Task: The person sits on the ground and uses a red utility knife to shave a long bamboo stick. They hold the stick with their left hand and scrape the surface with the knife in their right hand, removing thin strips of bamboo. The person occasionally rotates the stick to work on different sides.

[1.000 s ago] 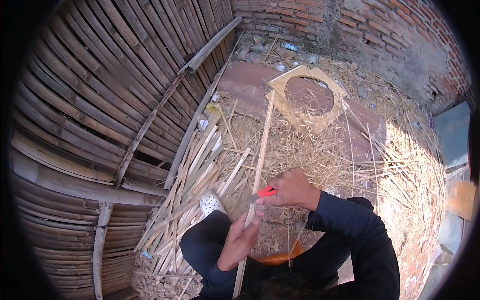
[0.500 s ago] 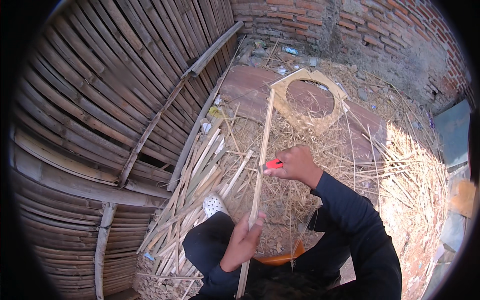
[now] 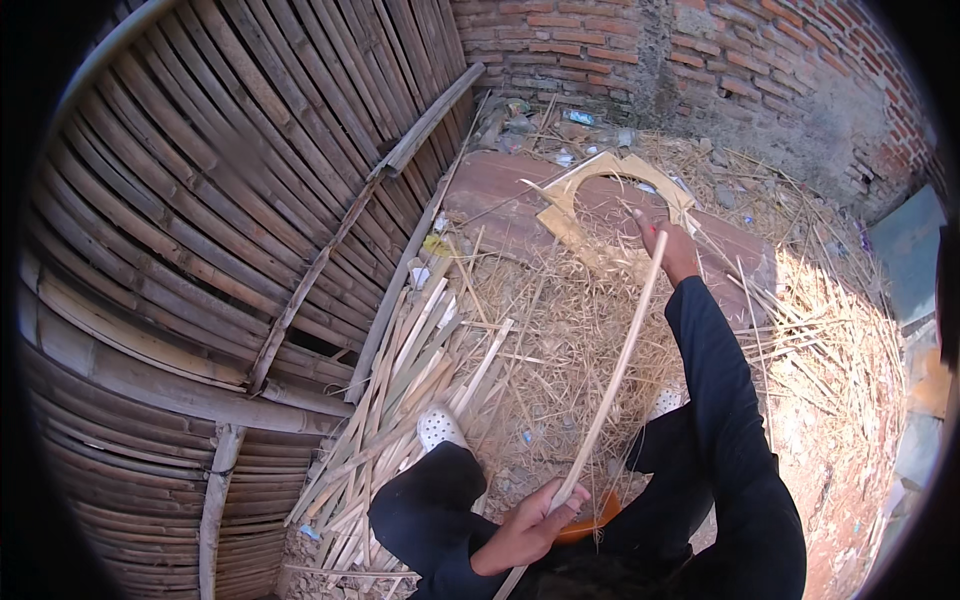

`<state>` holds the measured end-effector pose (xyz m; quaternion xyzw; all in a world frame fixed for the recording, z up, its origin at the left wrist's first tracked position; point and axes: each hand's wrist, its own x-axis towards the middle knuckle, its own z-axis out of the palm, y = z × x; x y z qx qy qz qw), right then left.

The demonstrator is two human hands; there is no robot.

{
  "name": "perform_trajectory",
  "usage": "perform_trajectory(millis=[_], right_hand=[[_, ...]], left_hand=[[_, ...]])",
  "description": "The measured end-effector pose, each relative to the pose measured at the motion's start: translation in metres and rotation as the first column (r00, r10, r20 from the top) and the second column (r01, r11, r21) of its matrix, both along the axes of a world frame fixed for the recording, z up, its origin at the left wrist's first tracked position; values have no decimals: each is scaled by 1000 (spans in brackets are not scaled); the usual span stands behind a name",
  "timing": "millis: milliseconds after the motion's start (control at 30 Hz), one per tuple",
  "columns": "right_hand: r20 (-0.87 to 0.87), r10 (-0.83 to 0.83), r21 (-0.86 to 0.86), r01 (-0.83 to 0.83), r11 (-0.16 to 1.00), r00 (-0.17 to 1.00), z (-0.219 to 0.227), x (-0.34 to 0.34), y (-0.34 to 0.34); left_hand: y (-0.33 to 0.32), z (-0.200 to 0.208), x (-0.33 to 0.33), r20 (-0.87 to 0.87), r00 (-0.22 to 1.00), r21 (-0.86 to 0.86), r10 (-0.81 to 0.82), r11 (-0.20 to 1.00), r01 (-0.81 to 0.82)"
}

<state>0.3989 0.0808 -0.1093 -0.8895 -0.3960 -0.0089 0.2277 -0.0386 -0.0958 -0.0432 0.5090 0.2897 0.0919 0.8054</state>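
Note:
A long, pale bamboo strip [image 3: 618,375] runs slantwise from my lap toward the far right, bowed slightly. My left hand [image 3: 532,524] is closed round its near part, thumb along the top. At the strip's far end is my right hand [image 3: 672,246], closed on a red-handled knife; only a speck of red and a dark tip show past the fingers. Whether that hand also grips the strip is hard to make out. Just beyond it lies a flat wooden piece [image 3: 560,222] with a large round hole.
Split bamboo strips [image 3: 400,365] lie piled at the left beside a slatted bamboo wall [image 3: 200,200]. Shavings [image 3: 570,310] cover the ground around a reddish-brown board [image 3: 490,185]. A brick wall [image 3: 600,45] closes the back. Something orange [image 3: 597,522] shows between my legs.
My right hand has moved away from me and to the right with the knife. The strip has swung rightward at its far end, and my left hand has shifted right and nearer my body.

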Motion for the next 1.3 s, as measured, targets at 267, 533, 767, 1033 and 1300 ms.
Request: perform_trajectory(millis=[267,533,767,1033,1300], right_hand=[[-232,314,-131,-350,928,921,50,-92,-42],[175,853,57,-870,489,491,55,-215,-106],[65,810,-36,-810,585,583,50,-219,-100],[218,787,44,-812,582,577,38,-196,-75],[308,757,56,-805,591,577,34,-187,-60]], left_hand=[[40,-1,-16,44,941,-310,335,900,-306],[42,5,-6,136,924,-356,356,888,-290],[46,-1,-7,149,915,-330,376,891,-312],[45,2,-4,75,922,-219,379,908,-356],[42,5,-8,62,925,-215,375,910,-355]])
